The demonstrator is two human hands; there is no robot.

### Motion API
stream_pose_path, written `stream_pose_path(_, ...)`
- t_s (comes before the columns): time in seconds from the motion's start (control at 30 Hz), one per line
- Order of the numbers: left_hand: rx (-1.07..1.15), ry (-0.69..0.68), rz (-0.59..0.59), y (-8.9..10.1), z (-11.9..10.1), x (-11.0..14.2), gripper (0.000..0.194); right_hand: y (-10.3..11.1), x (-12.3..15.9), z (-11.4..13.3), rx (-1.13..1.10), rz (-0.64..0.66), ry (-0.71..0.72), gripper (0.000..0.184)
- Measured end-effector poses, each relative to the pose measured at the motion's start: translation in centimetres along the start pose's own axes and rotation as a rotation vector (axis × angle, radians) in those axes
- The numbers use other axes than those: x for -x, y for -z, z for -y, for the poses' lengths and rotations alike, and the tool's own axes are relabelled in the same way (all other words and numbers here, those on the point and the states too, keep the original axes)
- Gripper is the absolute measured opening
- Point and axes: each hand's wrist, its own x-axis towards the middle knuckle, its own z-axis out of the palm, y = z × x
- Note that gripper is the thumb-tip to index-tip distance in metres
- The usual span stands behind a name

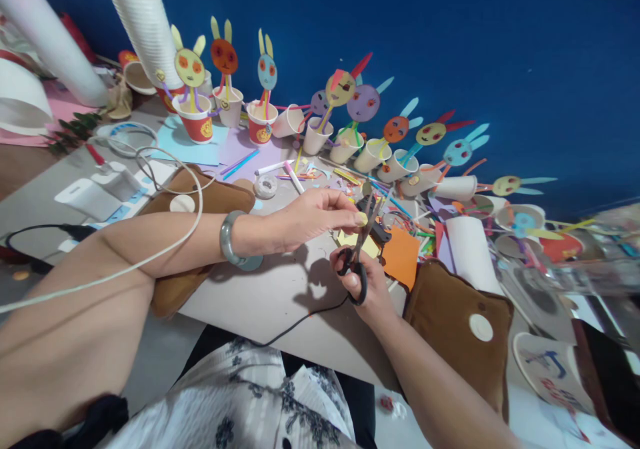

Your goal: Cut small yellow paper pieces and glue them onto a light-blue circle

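Note:
My right hand [367, 282] grips a pair of scissors [359, 256] by its black handles, blades pointing up and parted. Between the thumb and fingers of my left hand [315, 219] is a small yellow paper piece [361, 219], right beside the blades. Whether the blades touch the paper I cannot tell. Both hands are raised above the grey table [280, 296]. Behind them lie paper scraps and a sheet of orange paper [400, 256]. A yellow paper [359, 241] is partly hidden behind the scissors.
Paper cups with rabbit-faced figures, such as a red cup [196, 126], line the blue wall. Brown cushions [460, 336] lie at both sides. White chargers [90, 199] sit on a power strip at left, and a white cable [165, 252] crosses my left arm. A tape roll [265, 186] lies mid-table.

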Motion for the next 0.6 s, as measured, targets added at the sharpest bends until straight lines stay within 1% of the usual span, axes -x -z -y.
stream_pose_path(0.23, -0.007, -0.004, 0.016, 0.02, -0.02, -0.1, 0.013, 0.01, -0.05, -0.15, -0.007, -0.011, 0.01, 0.058)
stream_pose_path(0.6, -0.001, 0.008, 0.009, -0.12, -0.18, 0.02, 0.012, 0.04, -0.04, -0.2, -0.036, -0.014, 0.01, 0.055)
